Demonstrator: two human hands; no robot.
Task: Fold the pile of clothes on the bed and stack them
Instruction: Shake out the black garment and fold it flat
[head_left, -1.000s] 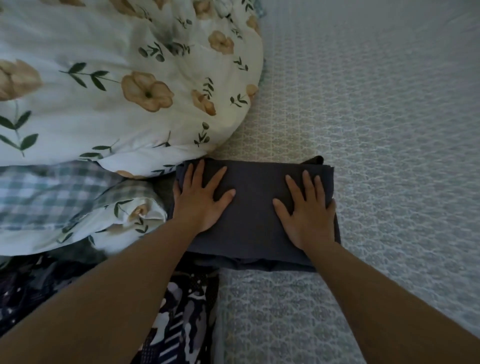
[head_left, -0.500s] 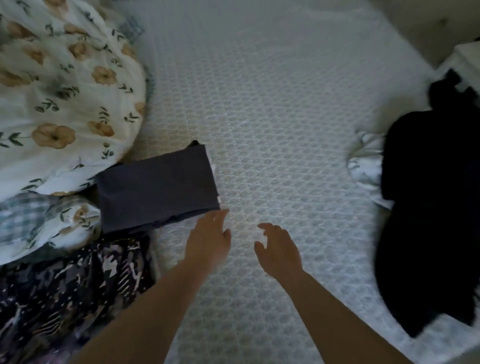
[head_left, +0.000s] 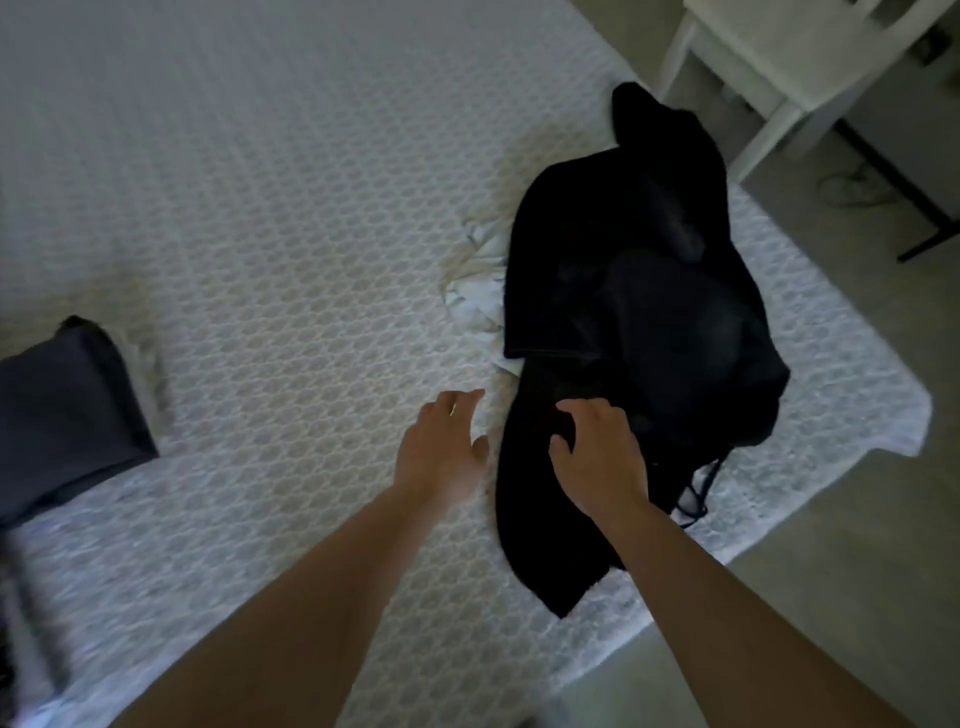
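While both hands reach out with loosely spread fingers holding nothing, the right hand (head_left: 597, 447) hovers over the black pile (head_left: 639, 312) and the left hand (head_left: 441, 452) sits just left of it above the bed (head_left: 291, 218). Its long axis runs near to far, tilting slightly right. A folded garment (head_left: 57, 410) lies far left.

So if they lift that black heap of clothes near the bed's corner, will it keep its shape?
Probably not. The black clothes lie crumpled and draped in soft folds, so they should sag and unfurl from the right hand. A thin cord trails at the edge and may dangle or snag. The white garment underneath might drag along.
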